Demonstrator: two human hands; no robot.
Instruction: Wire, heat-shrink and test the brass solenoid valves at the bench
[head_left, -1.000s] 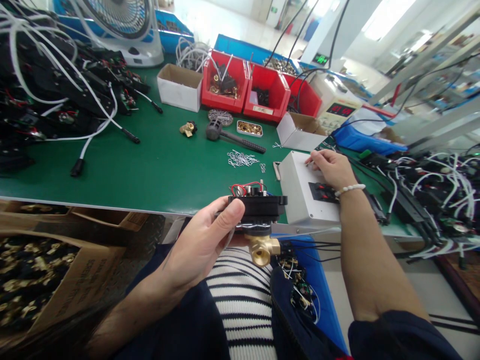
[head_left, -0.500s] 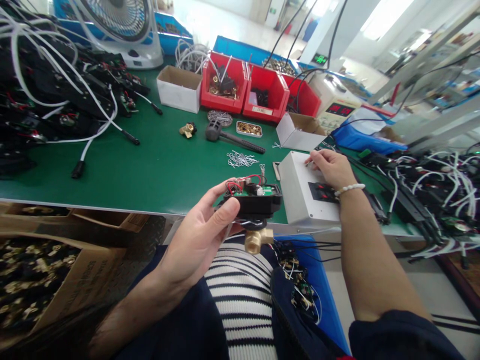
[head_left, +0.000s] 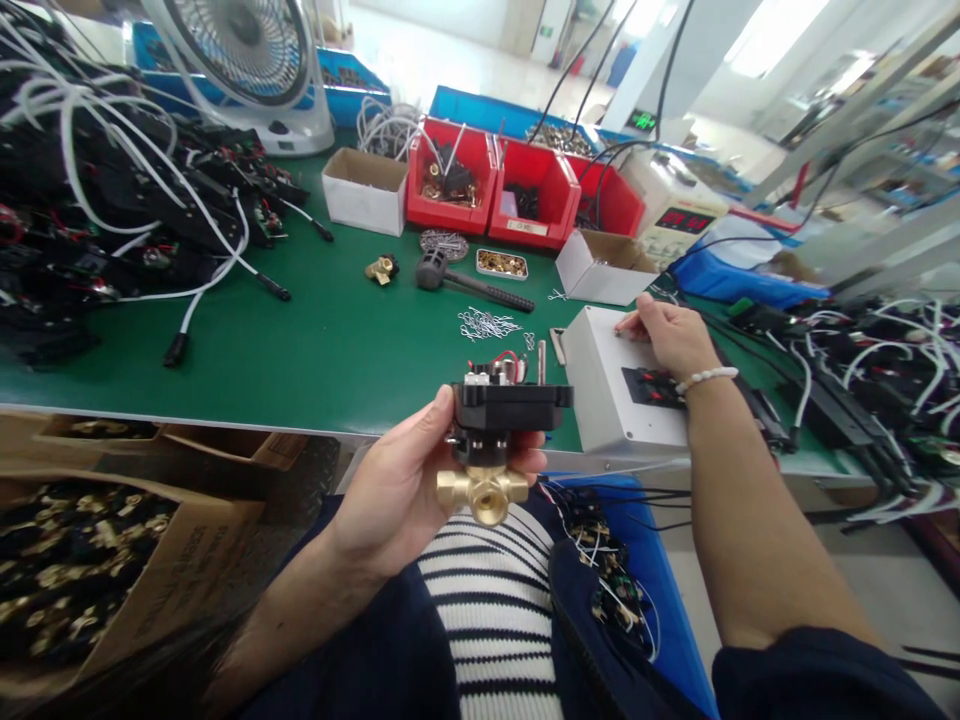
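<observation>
Beyond the right hand at the grey box, blurred red digits.

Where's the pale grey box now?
In the head view, the grey box is right of centre on the green table, under the right hand, in front of a white carton.

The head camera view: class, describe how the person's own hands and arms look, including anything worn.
The left hand and right hand are both ungloved. The right wrist wears a bracelet of pale, rounded beads; none shows on the left. A dark navy sleeve covers the upper right arm, leaving the forearm bare.
</observation>
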